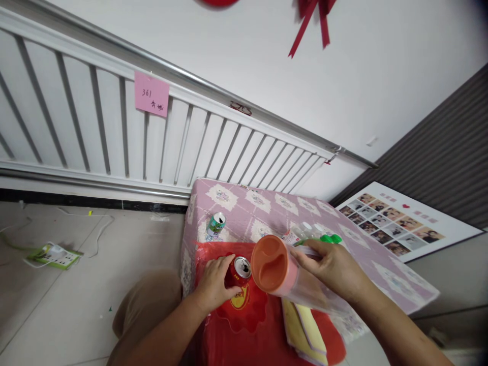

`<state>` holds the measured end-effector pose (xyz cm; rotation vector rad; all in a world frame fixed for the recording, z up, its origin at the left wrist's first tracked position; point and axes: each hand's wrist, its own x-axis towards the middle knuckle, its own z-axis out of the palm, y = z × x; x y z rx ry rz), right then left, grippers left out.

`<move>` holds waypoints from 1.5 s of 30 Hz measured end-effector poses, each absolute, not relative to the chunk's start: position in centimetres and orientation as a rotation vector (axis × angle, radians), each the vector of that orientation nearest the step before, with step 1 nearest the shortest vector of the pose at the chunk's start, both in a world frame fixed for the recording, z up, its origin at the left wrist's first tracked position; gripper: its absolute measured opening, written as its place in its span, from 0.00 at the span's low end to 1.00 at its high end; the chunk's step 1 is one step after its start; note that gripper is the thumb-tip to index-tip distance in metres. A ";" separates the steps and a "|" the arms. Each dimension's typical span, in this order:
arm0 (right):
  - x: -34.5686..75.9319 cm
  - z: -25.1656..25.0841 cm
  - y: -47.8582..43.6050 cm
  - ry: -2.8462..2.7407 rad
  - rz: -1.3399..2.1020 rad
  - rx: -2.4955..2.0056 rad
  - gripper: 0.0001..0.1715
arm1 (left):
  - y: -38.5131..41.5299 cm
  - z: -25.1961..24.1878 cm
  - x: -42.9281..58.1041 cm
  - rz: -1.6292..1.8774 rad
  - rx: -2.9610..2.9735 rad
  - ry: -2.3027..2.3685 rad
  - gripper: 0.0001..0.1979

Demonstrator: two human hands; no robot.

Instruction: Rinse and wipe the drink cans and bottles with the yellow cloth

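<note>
On the note (pixel 151 95) at upper left of the frame, I can read handwritten "361", with two characters below it, unclear to me. Writing on the poster (pixel 400 221) at right and on the red can (pixel 240 274) at lower centre I cannot read.

An opened red can (pixel 237 273) is held at the far side of the scalloped tray (pixel 244 321); a clear, orange-topped pitcher (pixel 292 277) is held tilted, right of the tray.

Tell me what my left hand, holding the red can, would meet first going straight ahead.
Beyond the red can in its grasp, probably the orange top of the pitcher in your right hand; depth is unclear.
</note>
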<state>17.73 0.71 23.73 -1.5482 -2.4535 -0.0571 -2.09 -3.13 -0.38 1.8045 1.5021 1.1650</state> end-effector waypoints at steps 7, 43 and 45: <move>17.8 23.6 0.7 -2.468 -0.075 -1.578 0.23 | -3.2 -0.3 -2.1 1.180 1.803 1.490 0.42; 17.6 23.9 0.5 -2.458 -0.061 -1.614 0.24 | -3.4 0.1 -2.2 1.158 1.788 1.507 0.42; 17.6 23.9 0.5 -2.463 -0.054 -1.619 0.23 | -3.4 0.2 -2.2 1.165 1.784 1.501 0.41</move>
